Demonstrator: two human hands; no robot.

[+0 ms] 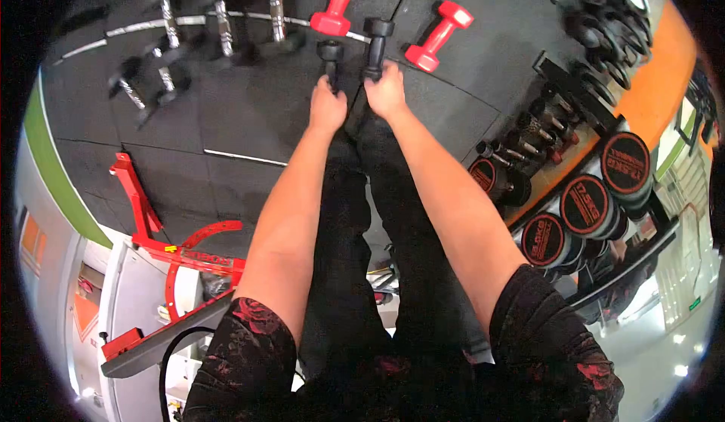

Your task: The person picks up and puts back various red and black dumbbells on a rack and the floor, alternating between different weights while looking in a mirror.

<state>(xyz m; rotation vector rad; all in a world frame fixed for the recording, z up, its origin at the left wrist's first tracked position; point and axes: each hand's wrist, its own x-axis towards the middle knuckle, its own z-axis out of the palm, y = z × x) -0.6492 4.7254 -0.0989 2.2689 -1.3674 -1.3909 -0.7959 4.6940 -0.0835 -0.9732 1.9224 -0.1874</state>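
Both arms reach forward over the dark floor mats. My left hand [328, 108] is closed round the near end of a small black dumbbell [330, 52], whose far head shows beyond the fingers. Just to its right, my right hand [387, 90] grips another black dumbbell [377, 43] near its lower end. One red dumbbell [342, 1] lies beyond them at the top. A second red dumbbell [439, 37] rests on the mat to the right of my right hand.
Several chrome-handled dumbbells [223, 28] lie at the upper left. A red metal frame [140, 195] stands at left, with a padded bench [162, 339] below. At right is a rack [544, 180] of round weights [586, 206]; kettlebells [596, 44] sit at the upper right.
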